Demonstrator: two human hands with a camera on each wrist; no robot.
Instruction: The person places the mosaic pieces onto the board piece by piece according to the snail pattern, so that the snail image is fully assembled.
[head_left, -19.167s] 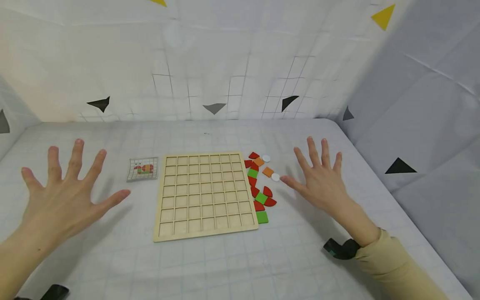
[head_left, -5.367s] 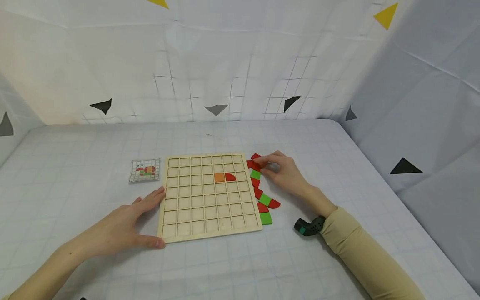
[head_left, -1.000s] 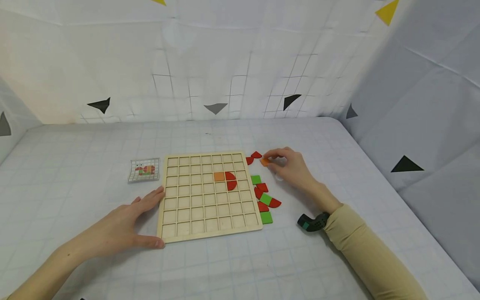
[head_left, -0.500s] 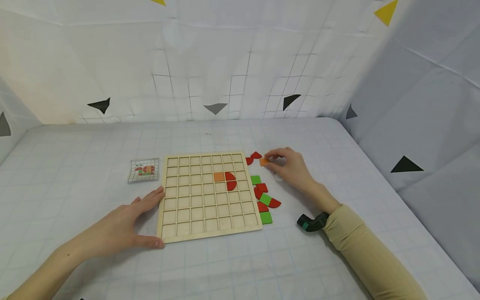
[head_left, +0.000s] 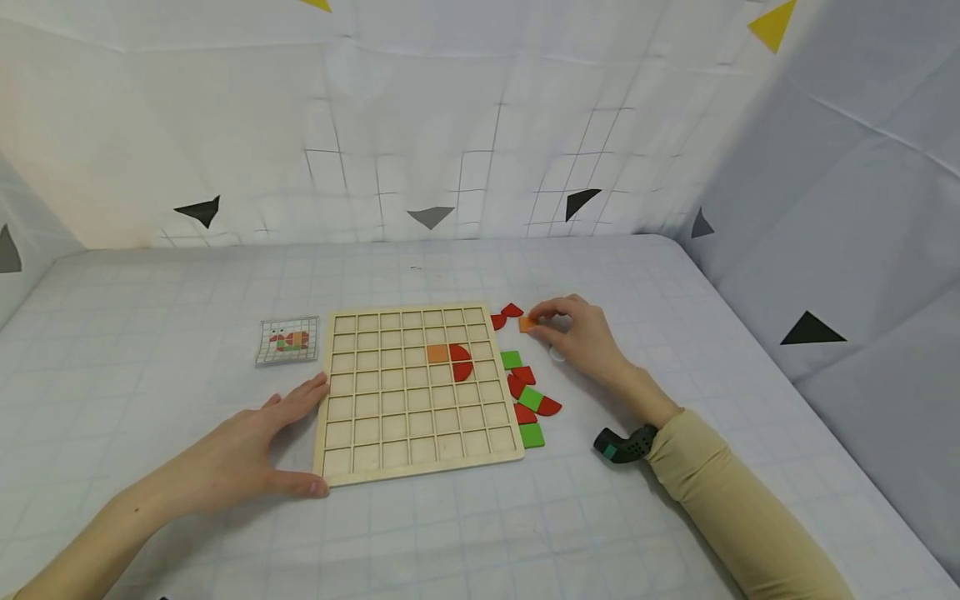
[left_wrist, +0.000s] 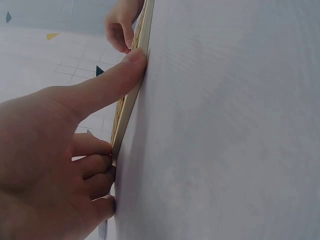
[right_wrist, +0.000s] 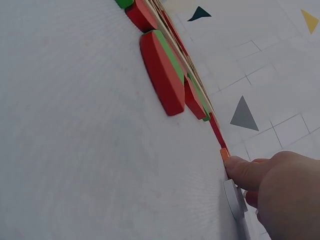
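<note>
A wooden grid board (head_left: 397,404) lies mid-table. In its cells sit an orange square tile (head_left: 437,354) and two red quarter-round tiles (head_left: 461,363), stacked to the tile's right like a half disc. My left hand (head_left: 232,454) rests at the board's left edge, thumb near the front corner and fingertips against the side, as the left wrist view also shows. Beyond the board's far right corner, my right hand (head_left: 583,337) pinches another orange square tile (head_left: 525,324) between thumb and fingers, low over the table. A white disc (right_wrist: 232,197) lies by that hand, partly hidden in the head view.
Along the board's right side lie loose red quarter-round tiles (head_left: 550,407) and green square tiles (head_left: 532,435), some overlapping. Two more red tiles (head_left: 512,310) lie near the far corner. A small picture card (head_left: 288,341) with a coloured figure on a grid is left of the board.
Both hands were spread above the table at first, the board bare. An orange and two red tiles have since entered it. Over the last second, the right hand's pinched tile has barely shifted.
</note>
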